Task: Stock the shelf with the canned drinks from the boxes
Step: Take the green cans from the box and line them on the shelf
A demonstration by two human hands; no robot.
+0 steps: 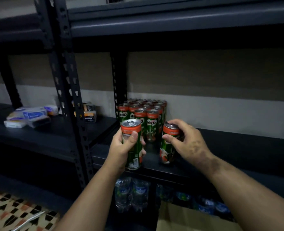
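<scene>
From the head camera: the left hand (pixel 124 145) is wrapped around a green-and-orange Milo can (pixel 132 144), held upright just off the front edge of the dark metal shelf (pixel 221 147), while the right hand (pixel 184 140) clasps a second Milo can (pixel 168 144) from above and the side, its base at or just above the shelf board (hard to tell which). Behind them, a tight block of stocked Milo cans (pixel 143 114) stands at the shelf's back left corner, water bottles (pixel 131 194) sit below, and a cardboard box (pixel 184 219) shows at the bottom.
</scene>
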